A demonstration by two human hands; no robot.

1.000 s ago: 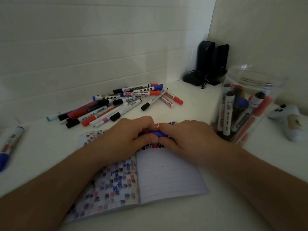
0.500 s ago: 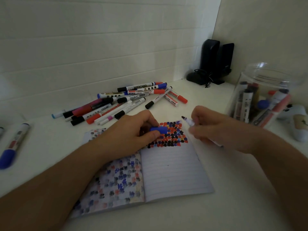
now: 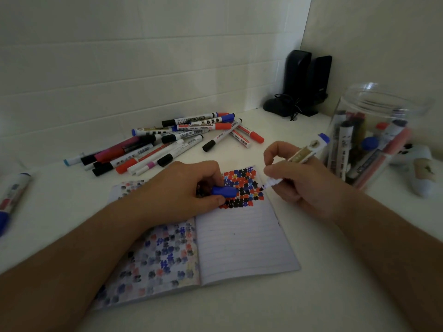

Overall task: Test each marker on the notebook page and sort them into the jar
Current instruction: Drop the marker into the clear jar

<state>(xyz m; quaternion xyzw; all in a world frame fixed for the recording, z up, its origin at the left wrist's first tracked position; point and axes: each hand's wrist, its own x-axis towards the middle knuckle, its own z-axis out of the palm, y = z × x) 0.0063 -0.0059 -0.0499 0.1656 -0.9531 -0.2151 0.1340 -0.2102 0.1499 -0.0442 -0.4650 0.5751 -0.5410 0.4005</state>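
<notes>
White surface (image 3: 311, 295) filled the frame; the open notebook (image 3: 239, 243) lay centre, the clear jar (image 3: 374, 137) right. Closed right hand (image 3: 304, 185) gripped the blue marker (image 3: 304, 153), tip down-left at the page, tail toward the jar. Left hand (image 3: 182, 190) pinched its blue cap (image 3: 224, 190).

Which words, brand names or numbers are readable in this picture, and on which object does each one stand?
"WHITEBOARD": on the black-capped marker at the far edge of the marker pile.
Too small or blurred to read: print on the other pile markers, the held marker, the markers in the jar.
</notes>
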